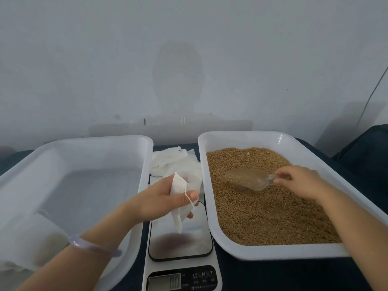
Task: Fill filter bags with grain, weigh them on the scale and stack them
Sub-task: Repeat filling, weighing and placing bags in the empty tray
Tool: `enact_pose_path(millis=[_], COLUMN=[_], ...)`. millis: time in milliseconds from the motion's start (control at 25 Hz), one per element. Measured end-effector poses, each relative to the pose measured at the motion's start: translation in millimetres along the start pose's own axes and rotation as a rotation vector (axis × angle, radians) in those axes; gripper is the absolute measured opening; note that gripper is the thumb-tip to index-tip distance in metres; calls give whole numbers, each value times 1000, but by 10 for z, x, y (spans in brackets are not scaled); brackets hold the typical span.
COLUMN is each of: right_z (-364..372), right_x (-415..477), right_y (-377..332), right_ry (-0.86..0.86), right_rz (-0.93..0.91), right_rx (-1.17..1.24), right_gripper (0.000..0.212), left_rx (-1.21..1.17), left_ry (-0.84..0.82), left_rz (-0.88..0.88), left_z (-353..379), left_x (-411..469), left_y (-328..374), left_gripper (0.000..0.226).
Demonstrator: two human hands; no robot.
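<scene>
My left hand (165, 198) grips an empty white filter bag (180, 204) with a drawstring, held above the scale (180, 244). The scale's plate is bare and its display reads 0.0. My right hand (302, 181) pinches the handle of a clear plastic scoop (249, 178), which lies in the brown grain (268, 213) and holds some of it. The grain fills the white tray (241, 137) on the right. A filled bag (29, 244) lies in the near left corner of the left white tray (100, 141).
A loose pile of empty filter bags (174, 162) lies between the two trays, behind the scale. The trays and scale stand on a dark blue cloth (273, 276). A pale wall rises right behind them. A dark object (365, 148) sits at the far right.
</scene>
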State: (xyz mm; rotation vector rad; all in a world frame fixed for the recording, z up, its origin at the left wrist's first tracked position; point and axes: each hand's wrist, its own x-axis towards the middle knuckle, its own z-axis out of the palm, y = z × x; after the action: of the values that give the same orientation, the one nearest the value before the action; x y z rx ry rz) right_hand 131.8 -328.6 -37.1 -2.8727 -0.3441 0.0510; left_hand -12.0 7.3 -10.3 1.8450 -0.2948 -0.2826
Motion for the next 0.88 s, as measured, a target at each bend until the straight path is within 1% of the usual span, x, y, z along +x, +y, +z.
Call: enact_pose_path(millis=[200, 280, 440, 600, 720, 880], right_z=[-25, -32, -3, 24, 28, 39], right_x=[-8, -20, -18, -9, 5, -11], right_y=[16, 18, -24, -21, 2, 14], right_ry=[-41, -28, 60, 8, -48, -96], right_rz=[5, 5, -41, -30, -22, -33], right_rx=[46, 58, -38, -56, -3, 144], right_gripper=[16, 15, 7, 10, 12, 16], left_rx=[-30, -35, -18, -20, -20, 14], left_ry=[4, -1, -3, -1, 11, 30], left_rz=[7, 17, 13, 10, 18, 1], left_z=[0, 9, 4, 2, 0, -3], left_x=[3, 4, 14, 26, 47, 35], left_y=[-7, -1, -10, -31, -55, -66], left_gripper=[31, 34, 29, 28, 27, 34])
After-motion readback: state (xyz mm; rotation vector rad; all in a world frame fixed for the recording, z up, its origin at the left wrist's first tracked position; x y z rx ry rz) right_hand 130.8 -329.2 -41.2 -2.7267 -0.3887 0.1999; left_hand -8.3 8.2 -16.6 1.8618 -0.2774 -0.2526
